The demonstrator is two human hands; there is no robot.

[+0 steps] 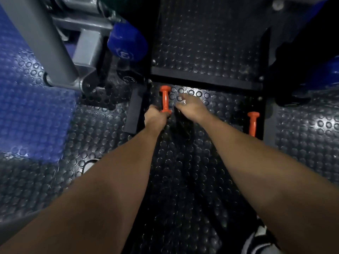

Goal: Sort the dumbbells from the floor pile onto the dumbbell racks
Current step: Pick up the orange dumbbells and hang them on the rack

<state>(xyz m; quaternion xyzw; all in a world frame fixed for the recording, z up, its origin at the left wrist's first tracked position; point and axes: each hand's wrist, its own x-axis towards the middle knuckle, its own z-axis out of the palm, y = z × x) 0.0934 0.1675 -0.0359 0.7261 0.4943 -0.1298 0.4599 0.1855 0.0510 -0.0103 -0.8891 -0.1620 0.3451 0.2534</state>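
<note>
A small orange dumbbell (165, 99) lies lengthwise on the studded black floor mat just in front of the black rack base (205, 80). My left hand (156, 117) grips its near end. My right hand (189, 107) reaches out beside it, fingers stretched low over the mat, holding nothing. A second orange dumbbell (252, 123) lies to the right, against the rack's black right rail (266, 118), partly hidden by my right forearm. A large blue dumbbell (126, 45) rests up on the left, next to the grey frame.
A grey machine frame and post (55, 52) stand at the upper left. A blue floor mat (34, 114) covers the left side. Another blue weight (321, 76) shows at the right edge. A black side rail (134, 110) lies left of my left hand.
</note>
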